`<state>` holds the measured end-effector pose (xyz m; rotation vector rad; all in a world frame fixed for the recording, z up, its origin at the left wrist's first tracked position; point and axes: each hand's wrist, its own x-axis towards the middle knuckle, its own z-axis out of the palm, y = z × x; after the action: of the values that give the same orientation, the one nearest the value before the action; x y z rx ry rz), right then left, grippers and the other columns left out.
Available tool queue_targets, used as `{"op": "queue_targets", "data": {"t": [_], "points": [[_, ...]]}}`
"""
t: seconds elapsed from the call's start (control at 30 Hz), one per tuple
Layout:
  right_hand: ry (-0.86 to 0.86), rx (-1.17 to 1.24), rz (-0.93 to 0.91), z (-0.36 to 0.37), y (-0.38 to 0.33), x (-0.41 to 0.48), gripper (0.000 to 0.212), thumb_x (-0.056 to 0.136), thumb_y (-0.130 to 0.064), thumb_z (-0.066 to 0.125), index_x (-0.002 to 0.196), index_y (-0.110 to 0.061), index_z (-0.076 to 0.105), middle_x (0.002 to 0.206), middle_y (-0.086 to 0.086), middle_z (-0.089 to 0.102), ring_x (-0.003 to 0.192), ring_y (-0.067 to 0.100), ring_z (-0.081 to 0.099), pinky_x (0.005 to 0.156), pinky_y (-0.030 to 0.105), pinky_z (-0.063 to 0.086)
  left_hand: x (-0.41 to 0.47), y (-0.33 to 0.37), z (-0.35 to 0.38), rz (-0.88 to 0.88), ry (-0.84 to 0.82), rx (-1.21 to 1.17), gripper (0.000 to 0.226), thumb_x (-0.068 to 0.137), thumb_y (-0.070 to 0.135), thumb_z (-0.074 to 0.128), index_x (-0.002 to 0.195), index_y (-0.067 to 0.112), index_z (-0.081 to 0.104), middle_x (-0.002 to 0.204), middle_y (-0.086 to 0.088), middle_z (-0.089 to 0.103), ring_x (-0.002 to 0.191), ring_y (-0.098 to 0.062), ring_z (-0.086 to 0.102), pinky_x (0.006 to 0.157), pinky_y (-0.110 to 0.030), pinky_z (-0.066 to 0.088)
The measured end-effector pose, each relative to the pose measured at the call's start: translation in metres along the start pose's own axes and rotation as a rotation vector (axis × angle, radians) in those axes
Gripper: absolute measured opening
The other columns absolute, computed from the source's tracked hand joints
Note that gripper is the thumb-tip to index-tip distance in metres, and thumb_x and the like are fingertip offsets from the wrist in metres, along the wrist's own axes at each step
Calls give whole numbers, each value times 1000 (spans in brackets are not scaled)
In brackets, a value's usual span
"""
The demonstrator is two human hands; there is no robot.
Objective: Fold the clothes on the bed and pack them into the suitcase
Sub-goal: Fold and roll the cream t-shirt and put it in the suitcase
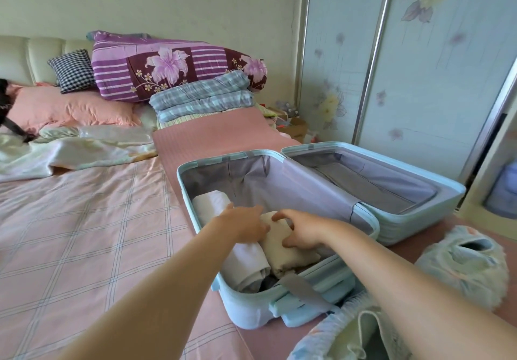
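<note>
A light blue suitcase [201, 164] lies open on the bed with grey lining. In its near half lie two rolled clothes side by side: a white roll [243, 261] on the left and a cream roll [282, 253] to its right. My left hand [246, 224] rests flat across the top of both rolls, fingers straight. My right hand [300, 232] is curled over the cream roll, thumb and fingers gripping its top. The far half of the suitcase [391, 175] holds only lining.
A pale patterned garment [470, 264] lies crumpled to the right of the suitcase, with more fabric [349, 329] at the bottom edge. Folded quilts [201, 99] and pillows [70, 108] are piled at the headboard. A wardrobe [405, 52] stands on the right.
</note>
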<state>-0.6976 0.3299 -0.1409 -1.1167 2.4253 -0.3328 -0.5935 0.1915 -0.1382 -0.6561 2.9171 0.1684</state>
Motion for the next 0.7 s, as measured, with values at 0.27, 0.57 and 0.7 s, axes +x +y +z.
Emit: {"op": "queue_targets", "data": {"t": [0.27, 0.57, 0.7], "points": [[-109, -31, 42, 2, -2, -3, 77, 92, -11, 42, 153, -50, 16, 142, 13, 50, 94, 27, 61, 72, 33, 45, 10, 14, -1, 19, -89, 51, 42, 86, 45, 47, 122, 25, 57, 104, 2, 67, 92, -19, 62, 75, -32, 44], [-93, -110, -190, 5, -11, -3, 53, 100, -27, 43, 150, -22, 29, 162, 4, 22, 137, 30, 40, 106, 42, 35, -4, 9, 13, 125, 122, 221, 56, 94, 47, 40, 143, 22, 39, 139, -9, 43, 130, -29, 39, 104, -40, 32], [-148, -70, -86, 9, -5, 0, 81, 97, -30, 49, 161, -32, -2, 168, -9, 0, 148, 27, 27, 115, 41, 29, -11, 10, 14, 130, -18, 220, 75, 86, 65, 44, 149, 26, 33, 140, -6, 46, 130, -25, 44, 109, -40, 28]]}}
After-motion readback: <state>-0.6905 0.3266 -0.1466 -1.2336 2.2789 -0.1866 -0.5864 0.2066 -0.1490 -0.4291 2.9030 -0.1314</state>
